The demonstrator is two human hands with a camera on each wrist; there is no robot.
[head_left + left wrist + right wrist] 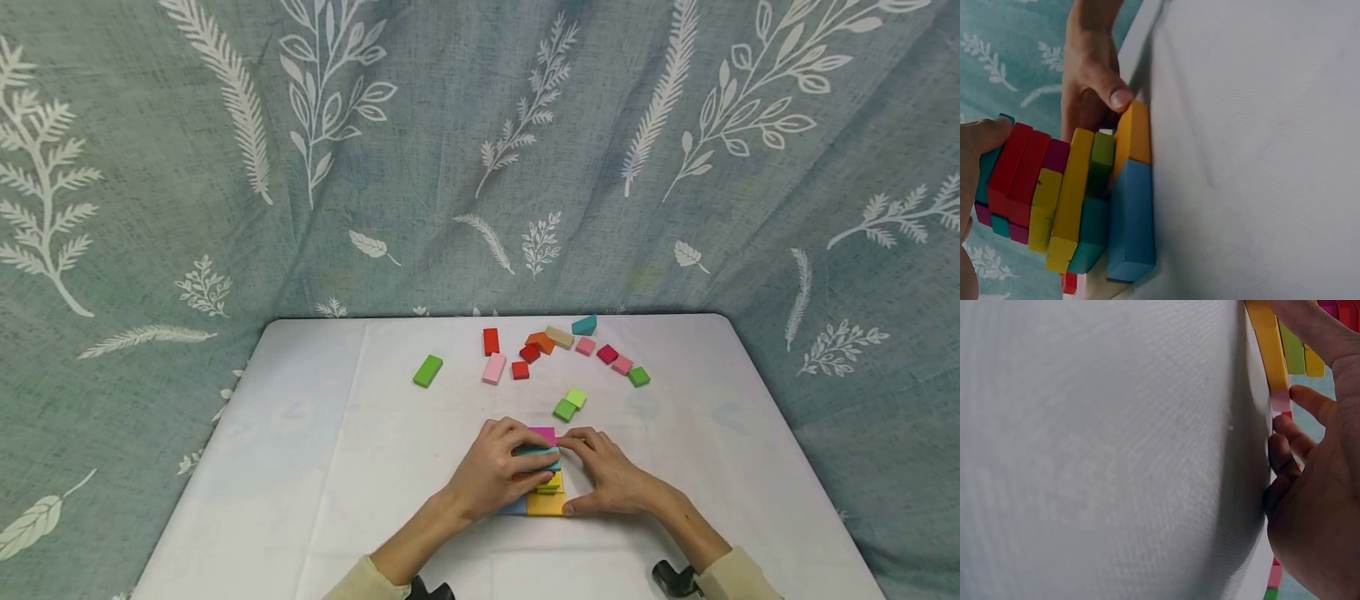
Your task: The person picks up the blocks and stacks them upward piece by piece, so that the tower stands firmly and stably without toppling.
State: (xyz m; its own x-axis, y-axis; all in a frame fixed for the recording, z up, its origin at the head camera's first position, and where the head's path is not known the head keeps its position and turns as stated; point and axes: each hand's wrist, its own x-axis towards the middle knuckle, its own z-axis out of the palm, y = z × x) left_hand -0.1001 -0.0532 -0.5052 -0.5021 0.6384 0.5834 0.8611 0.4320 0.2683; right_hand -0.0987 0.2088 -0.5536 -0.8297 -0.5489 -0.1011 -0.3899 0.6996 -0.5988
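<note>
A tower of coloured wooden blocks stands between the two hands, with a blue block (pixel 1132 219) and an orange block (pixel 1132 134) along its bottom. My left hand (pixel 498 467) grips a teal block (pixel 551 460) at the top, its thumb on one side and fingers on the other. Under that come red blocks (pixel 1007 172), yellow blocks (pixel 1069 194) and a green block (pixel 1102 156). On the tower's right side is my right hand (pixel 611 479), spread in a C shape. Its thumb touches the orange block's near corner, and its index fingertip lies at the far end.
Beyond the tower, two green blocks (pixel 566 408) lie together. Farther back is a loose arc of red, orange, pink, tan and teal blocks (pixel 558 337). A longer green block (pixel 427 372) lies apart at the left. A patterned cloth (pixel 450 167) hangs behind the white table (pixel 300 467).
</note>
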